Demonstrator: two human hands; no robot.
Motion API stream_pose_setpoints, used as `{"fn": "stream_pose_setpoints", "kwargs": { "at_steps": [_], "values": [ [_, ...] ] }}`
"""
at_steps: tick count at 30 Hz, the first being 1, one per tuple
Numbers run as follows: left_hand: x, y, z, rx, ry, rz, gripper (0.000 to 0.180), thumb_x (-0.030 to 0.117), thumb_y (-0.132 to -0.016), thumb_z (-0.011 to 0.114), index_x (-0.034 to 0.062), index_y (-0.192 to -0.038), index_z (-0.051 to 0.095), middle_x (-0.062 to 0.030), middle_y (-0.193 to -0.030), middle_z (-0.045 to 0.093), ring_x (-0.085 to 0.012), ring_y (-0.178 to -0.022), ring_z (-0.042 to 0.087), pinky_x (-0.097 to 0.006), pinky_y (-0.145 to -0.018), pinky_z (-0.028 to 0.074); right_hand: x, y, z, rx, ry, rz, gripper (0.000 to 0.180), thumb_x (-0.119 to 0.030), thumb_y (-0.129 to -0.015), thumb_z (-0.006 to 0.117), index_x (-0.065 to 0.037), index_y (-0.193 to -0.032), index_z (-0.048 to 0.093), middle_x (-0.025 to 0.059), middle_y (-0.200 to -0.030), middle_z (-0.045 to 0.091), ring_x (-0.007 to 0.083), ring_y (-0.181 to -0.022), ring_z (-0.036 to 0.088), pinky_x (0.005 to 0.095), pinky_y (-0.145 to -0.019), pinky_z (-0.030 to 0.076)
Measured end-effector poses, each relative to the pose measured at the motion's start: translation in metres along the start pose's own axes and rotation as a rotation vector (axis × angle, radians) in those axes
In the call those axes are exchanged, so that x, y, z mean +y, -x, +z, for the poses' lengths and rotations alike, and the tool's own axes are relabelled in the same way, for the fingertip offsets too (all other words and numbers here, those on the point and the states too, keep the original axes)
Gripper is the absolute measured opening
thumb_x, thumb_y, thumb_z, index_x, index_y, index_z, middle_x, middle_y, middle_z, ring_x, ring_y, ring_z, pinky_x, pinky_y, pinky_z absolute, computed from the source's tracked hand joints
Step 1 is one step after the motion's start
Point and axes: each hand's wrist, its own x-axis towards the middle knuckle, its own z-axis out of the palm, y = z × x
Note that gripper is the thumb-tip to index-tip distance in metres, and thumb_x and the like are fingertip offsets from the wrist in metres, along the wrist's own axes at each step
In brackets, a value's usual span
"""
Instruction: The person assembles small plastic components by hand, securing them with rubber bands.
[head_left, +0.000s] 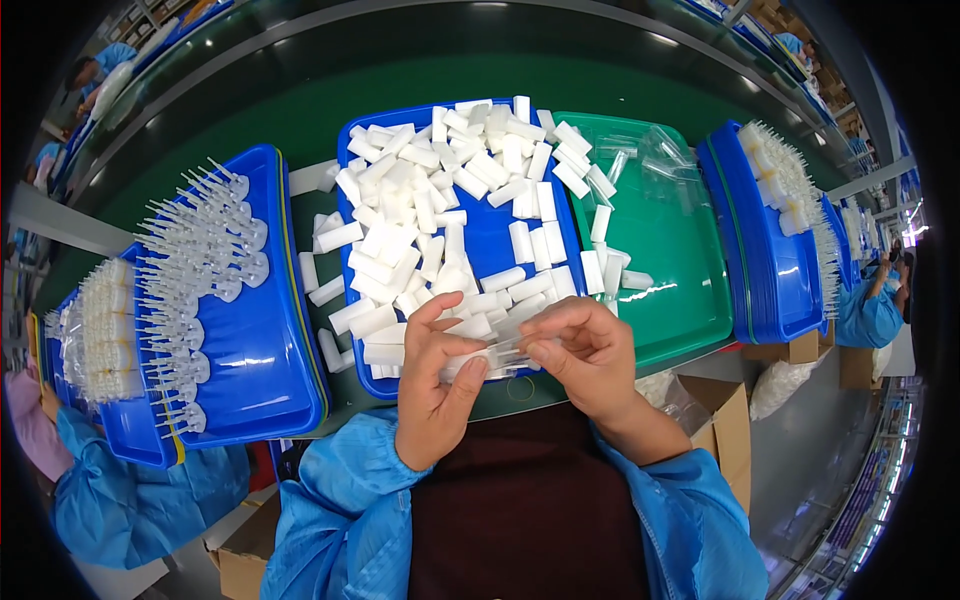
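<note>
Left hand: I read my left hand (432, 385) at lower centre of the frame, fingers curled and thumb pressed up against the left end of a small clear plastic piece (500, 352); it is grasping that piece.
Right hand: my right hand (590, 355) sits just right of the left one, fingertips pinching the right end of the same piece, so it too is closed on it.
Held piece: it spans the gap between both hands, level, touching fingers on each side; I judge the two-ended hold keeps it steady for close work. Its exact shape is too glassy to tell.
Centre tray: a blue tray (495, 245) lies directly above the hands, heaped with white blocks (440, 215); some blocks have spilled past its left rim onto the green counter (300, 110). I judge the heap sits there for short reach.
Right tray: a green tray (690, 270) adjoins the blue one, holding clear bags (655, 160) and a few stray blocks.
Left tray: a blue tray (270, 330) at middle left carries rows of clear pointed parts (195, 270).
Far right: a stack of blue trays (770, 260) with more white and clear parts.
Periphery: other persons in blue sleeves at the left and right edges; cardboard boxes (730, 420) at lower right.
</note>
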Motion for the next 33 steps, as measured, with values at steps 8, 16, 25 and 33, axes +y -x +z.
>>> {"fn": "stream_pose_setpoints", "kwargs": {
  "at_steps": [8, 16, 25, 33],
  "values": [
    [0.001, -0.002, 0.001, 0.02, -0.184, 0.085, 0.01, 0.011, -0.088, 0.06, 0.0048, -0.096, 0.058, -0.0198, -0.134, 0.038, -0.0312, -0.113, 0.047, -0.042, -0.098, 0.037, -0.004, -0.004, -0.001, -0.012, 0.133, -0.054, 0.019, 0.003, -0.082, 0.067, 0.004, -0.099, 0.06, 0.0127, -0.098, 0.063, 0.0168, -0.093, 0.063, 0.0269, -0.082, 0.051],
    [0.005, -0.002, 0.002, -0.027, -0.276, 0.101, 0.019, 0.012, -0.087, 0.061, 0.0037, -0.103, 0.055, -0.0217, -0.138, 0.031, -0.0353, -0.113, 0.045, -0.043, -0.097, 0.037, -0.014, -0.007, -0.003, 0.054, 0.092, 0.183, 0.016, 0.001, -0.08, 0.07, 0.003, -0.094, 0.063, 0.012, -0.097, 0.066, 0.0157, -0.091, 0.064, 0.0262, -0.082, 0.051],
    [0.002, 0.001, 0.004, -0.08, -0.29, 0.133, 0.03, 0.01, -0.084, 0.063, 0.0045, -0.112, 0.051, -0.0227, -0.142, 0.026, -0.0362, -0.117, 0.04, -0.044, -0.099, 0.034, -0.009, -0.007, -0.014, -0.061, 0.341, 0.013, 0.02, -0.004, -0.076, 0.074, -0.002, -0.095, 0.068, 0.0102, -0.095, 0.068, 0.0171, -0.089, 0.065, 0.0272, -0.081, 0.049],
    [-0.009, 0.005, 0.005, -0.098, -0.13, 0.115, 0.053, 0.024, -0.086, 0.063, 0.0027, -0.127, 0.037, -0.0247, -0.144, 0.022, -0.0379, -0.125, 0.033, -0.045, -0.103, 0.03, -0.016, -0.002, -0.022, -0.104, 0.406, 0.029, 0.02, -0.005, -0.079, 0.071, -0.004, -0.099, 0.069, 0.0083, -0.095, 0.069, 0.0178, -0.091, 0.064, 0.0283, -0.08, 0.048]
  ]
}}
